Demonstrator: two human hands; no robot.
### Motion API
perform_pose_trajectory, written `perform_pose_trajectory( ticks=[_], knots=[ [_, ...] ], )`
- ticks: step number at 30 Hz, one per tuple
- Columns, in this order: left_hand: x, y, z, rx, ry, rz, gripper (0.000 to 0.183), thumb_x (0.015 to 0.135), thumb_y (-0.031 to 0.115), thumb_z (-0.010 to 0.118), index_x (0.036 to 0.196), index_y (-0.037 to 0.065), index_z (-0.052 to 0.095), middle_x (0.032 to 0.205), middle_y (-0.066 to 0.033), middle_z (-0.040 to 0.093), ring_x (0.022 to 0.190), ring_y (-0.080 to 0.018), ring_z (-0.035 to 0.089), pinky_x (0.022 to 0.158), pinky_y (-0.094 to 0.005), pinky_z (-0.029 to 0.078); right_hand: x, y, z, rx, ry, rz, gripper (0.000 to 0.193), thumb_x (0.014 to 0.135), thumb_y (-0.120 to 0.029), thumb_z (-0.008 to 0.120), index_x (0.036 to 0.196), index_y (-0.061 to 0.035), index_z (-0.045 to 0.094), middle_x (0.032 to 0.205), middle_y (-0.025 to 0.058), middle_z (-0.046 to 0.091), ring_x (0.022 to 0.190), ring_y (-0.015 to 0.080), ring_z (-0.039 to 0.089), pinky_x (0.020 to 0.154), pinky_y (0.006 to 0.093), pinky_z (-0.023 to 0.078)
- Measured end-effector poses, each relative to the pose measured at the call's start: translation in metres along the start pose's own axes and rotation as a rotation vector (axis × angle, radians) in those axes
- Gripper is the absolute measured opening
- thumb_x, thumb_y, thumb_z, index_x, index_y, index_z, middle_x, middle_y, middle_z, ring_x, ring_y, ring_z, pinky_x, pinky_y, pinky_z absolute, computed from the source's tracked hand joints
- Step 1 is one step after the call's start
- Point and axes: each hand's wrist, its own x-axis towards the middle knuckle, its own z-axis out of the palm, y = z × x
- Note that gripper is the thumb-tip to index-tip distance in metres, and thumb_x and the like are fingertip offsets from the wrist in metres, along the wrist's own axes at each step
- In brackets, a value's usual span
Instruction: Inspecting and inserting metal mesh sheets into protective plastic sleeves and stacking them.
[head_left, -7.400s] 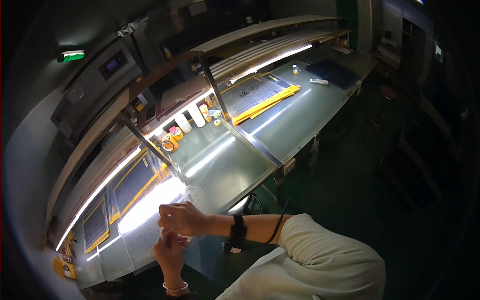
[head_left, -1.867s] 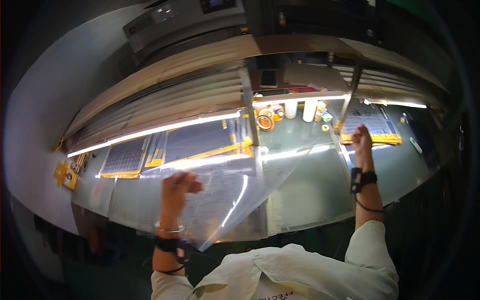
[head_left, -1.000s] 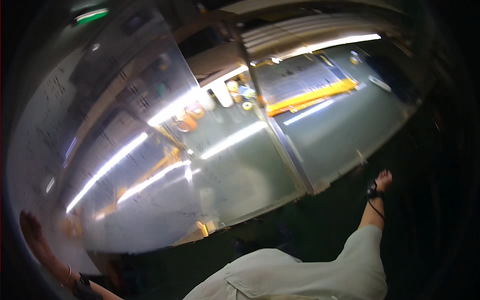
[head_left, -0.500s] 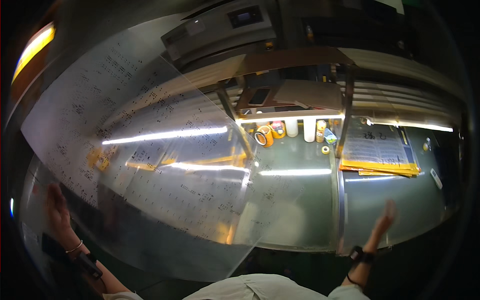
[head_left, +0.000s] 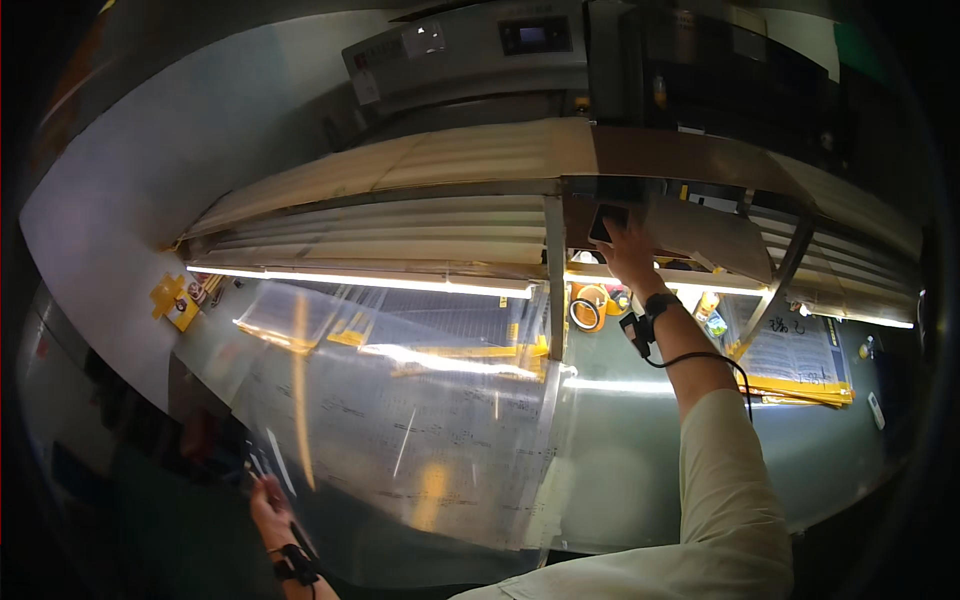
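My right hand point(head_left: 630, 252) stretches up to the shelf above the bench. Its fingertips touch a dark mobile phone point(head_left: 607, 221) lying there, with the fingers extended rather than wrapped round it. At the lower left, my left hand point(head_left: 270, 512) is closed at the edge of a large transparent film sheet point(head_left: 440, 450) with small dark printed marks. Some of its fingers are in shadow. The sheet spreads over the left part of the bench, and lamp light reflects in it. Black devices are strapped to both wrists; a cable runs along my right forearm.
Yellow-edged printed sheets point(head_left: 790, 370) lie on the green bench point(head_left: 625, 460) at right, near a white remote-like device point(head_left: 876, 411). Tape rolls point(head_left: 588, 308) and bottles point(head_left: 706, 304) stand under the shelf. Lit tubes point(head_left: 360, 282) run below the slatted covers. A grey machine point(head_left: 460, 65) stands behind.
My right hand has moved from above the bench's right side up to the phone. The film sheet has come down from its raised position, and my left hand now appears farther right and lower.
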Motion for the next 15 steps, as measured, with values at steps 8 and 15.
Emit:
perform_pose_trajectory(
  ticks=[8, 15],
  knots=[
    [0.065, -0.121, -0.079, 0.434, 0.022, -0.330, 0.020, 0.090, 0.028, 0.048, 0.095, 0.010, 0.054, 0.078, -0.0027, 0.063, 0.069, -0.0147, 0.062, 0.053, -0.0252, 0.050, 0.001, 0.001, -0.001, -0.192, -0.258, 0.074, 0.042, 0.079, -0.026, 0.059, 0.114, -0.0054, 0.051, 0.109, 0.0185, 0.053, 0.100, 0.0352, 0.049, 0.084, 0.0465, 0.037],
    [0.089, -0.128, -0.103, 0.519, 0.076, -0.398, 0.022, 0.090, 0.030, 0.049, 0.097, 0.010, 0.051, 0.084, -0.0038, 0.061, 0.072, -0.0167, 0.061, 0.056, -0.0269, 0.051, -0.164, -0.036, -0.036, 0.030, -0.162, 0.261, 0.022, 0.079, -0.013, 0.059, 0.097, -0.0007, 0.053, 0.088, 0.0157, 0.056, 0.080, 0.0331, 0.055, 0.072, 0.0378, 0.045]
  ],
)
